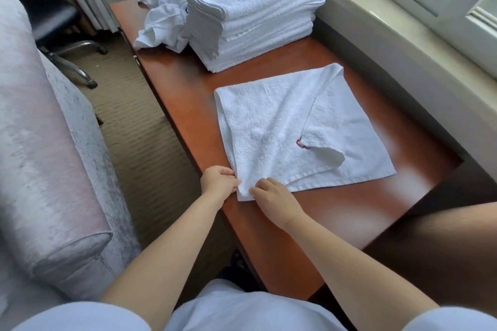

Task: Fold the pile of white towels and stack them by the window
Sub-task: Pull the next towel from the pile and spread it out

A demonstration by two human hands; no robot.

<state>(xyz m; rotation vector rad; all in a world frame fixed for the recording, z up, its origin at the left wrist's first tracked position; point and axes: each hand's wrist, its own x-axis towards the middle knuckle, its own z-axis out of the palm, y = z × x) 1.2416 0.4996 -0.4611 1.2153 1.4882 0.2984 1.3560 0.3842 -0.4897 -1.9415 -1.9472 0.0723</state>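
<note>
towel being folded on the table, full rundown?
The towel is white terry cloth, lying flat on the wooden table, partly folded: its far-right corner is turned in over the middle, showing a small red mark at the tip. The left hand and right hand both pinch its near corner.

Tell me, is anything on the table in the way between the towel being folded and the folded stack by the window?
Nothing visible is. Both hands, left and right, pinch the near corner of the towel. Only bare table lies between it and the folded stack; the unfolded pile sits left of the stack.
</note>
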